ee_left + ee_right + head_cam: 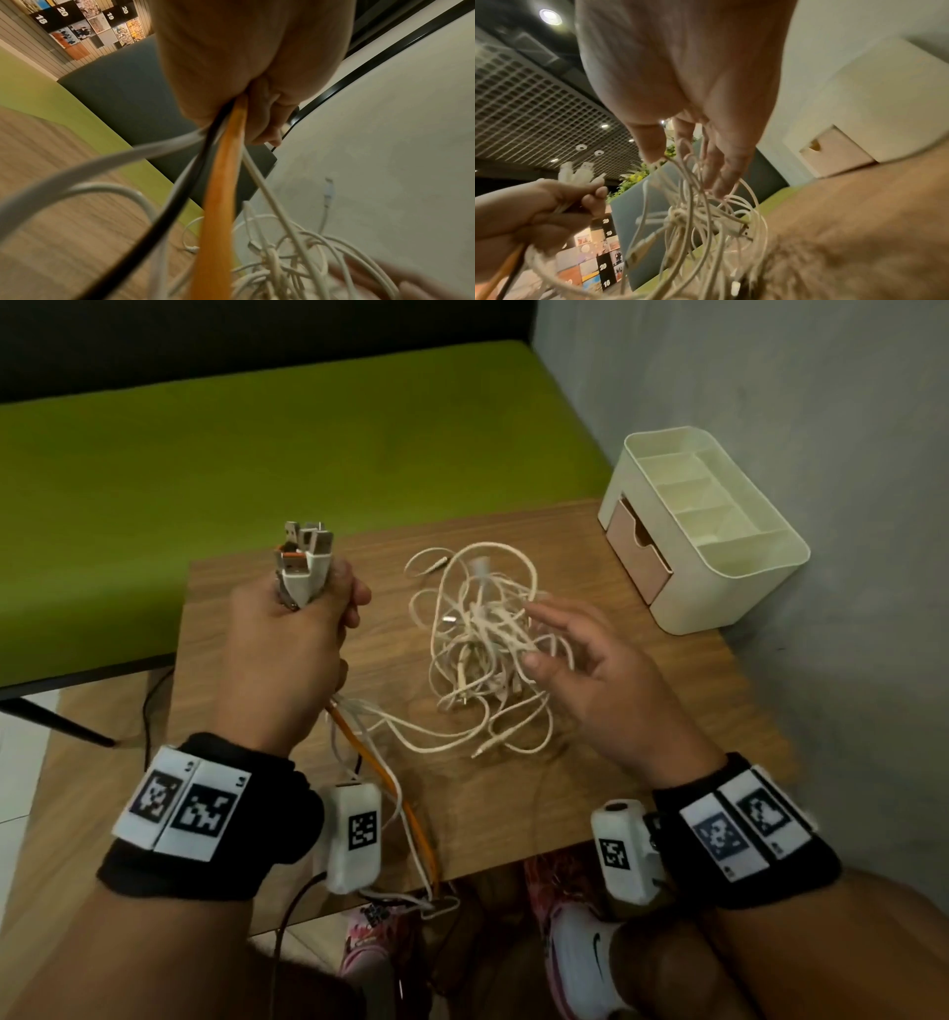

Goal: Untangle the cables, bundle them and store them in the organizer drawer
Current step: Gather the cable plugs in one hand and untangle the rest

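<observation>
My left hand (328,608) is fisted around a bunch of cable ends, and their USB plugs (305,557) stick up above the fist. An orange cable (369,762), a black one (180,192) and white ones trail from the fist down over the table's front edge. A tangle of white cables (477,654) lies mid-table. Above its right side is my right hand (552,636), its fingers (713,172) spread and straight among the upper loops, gripping nothing. The cream organizer (744,567) with its pinkish drawer (637,552) stands at the back right.
The small wooden table (513,803) has a grey wall close on its right and a green bench (257,454) behind and to the left. Bare wood lies between the tangle and the organizer. Shoes show under the front edge.
</observation>
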{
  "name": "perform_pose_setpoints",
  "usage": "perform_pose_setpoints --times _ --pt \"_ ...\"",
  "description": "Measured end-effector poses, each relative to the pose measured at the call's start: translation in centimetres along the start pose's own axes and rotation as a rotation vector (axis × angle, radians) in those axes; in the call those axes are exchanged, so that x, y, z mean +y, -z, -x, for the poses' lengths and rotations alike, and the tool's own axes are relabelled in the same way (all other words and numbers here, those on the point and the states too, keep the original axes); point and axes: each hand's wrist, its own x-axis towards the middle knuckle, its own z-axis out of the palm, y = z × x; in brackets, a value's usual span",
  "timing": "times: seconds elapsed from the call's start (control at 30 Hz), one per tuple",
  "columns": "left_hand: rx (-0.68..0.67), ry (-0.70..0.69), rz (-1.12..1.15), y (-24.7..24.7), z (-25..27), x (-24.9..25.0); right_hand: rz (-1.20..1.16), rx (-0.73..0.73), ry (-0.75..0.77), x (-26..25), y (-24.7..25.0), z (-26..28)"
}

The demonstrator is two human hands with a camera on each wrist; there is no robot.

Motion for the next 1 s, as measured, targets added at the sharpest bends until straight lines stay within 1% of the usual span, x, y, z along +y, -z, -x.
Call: perform_pose_setpoints --times 0.1,0.17,0.2,0.23,0.27,0.3,0.33,0.4,0.43,0.5,0.57,0.67,0.73,0.83,0.9,0.97,1.0 --pt "0.014 -0.002 0.007 0.2 0.0 0.0 -0.023 0.065 0.268 -1.1 0.4 0.1" --pt "0.02 -0.01 0.013 0.2 0.0 0.0 -0.042 0.119 0.343 -1.4 0.7 -0.1" --pt "0.02 -0.013 0.015 0.2 0.0 0.0 -0.042 0.165 0.334 -1.4 0.9 -0.2" --pt "0.019 -0.014 0.014 0.2 0.0 0.0 -0.033 0.222 0.293 -1.1 0.9 -0.4" --pt "0.016 -0.014 0.012 0.2 0.0 0.0 -0.02 0.278 0.217 -0.6 0.9 -0.6" --pt "0.012 -0.011 0.012 0.2 0.1 0.1 -0.003 0.312 0.11 -0.2 0.9 -0.8" --pt "0.003 -0.007 0.019 0.1 0.2 0.1 0.012 0.316 -0.02 0.3 0.8 -1.1" --pt "-0.032 0.002 0.048 -0.2 0.4 0.1 0.024 0.255 -0.239 1.2 0.6 -1.5" --pt "-0.05 0.009 0.065 -0.5 0.6 0.1 0.028 0.215 -0.304 1.5 0.4 -1.7" --pt "-0.085 0.02 0.09 -1.0 0.9 0.0 0.003 0.144 -0.383 2.1 -0.3 -2.3" --pt "-0.127 0.019 0.089 -1.4 1.2 -0.1 -0.069 0.109 -0.438 2.6 -1.2 -3.0" --pt "-0.172 0.006 0.028 -1.7 1.5 -0.3 -0.16 0.116 -0.481 3.1 -2.1 -3.7" --pt "-0.19 0.019 0.005 -1.9 1.6 -0.3 -0.189 0.142 -0.476 3.4 -2.4 -3.9" --pt "-0.222 0.037 -0.001 -2.2 1.6 -0.4 -0.162 0.189 -0.436 3.4 -2.2 -3.8" --pt "-0.23 0.033 -0.016 -2.2 1.4 -0.5 -0.163 0.218 -0.389 3.0 -1.7 -3.5" --pt "-0.225 0.036 -0.018 -2.3 1.4 -0.5 -0.164 0.267 -0.296 2.0 -1.0 -2.9" --pt "-0.223 0.04 -0.011 -2.3 1.3 -0.5 -0.128 0.307 -0.237 1.5 -0.6 -2.6"
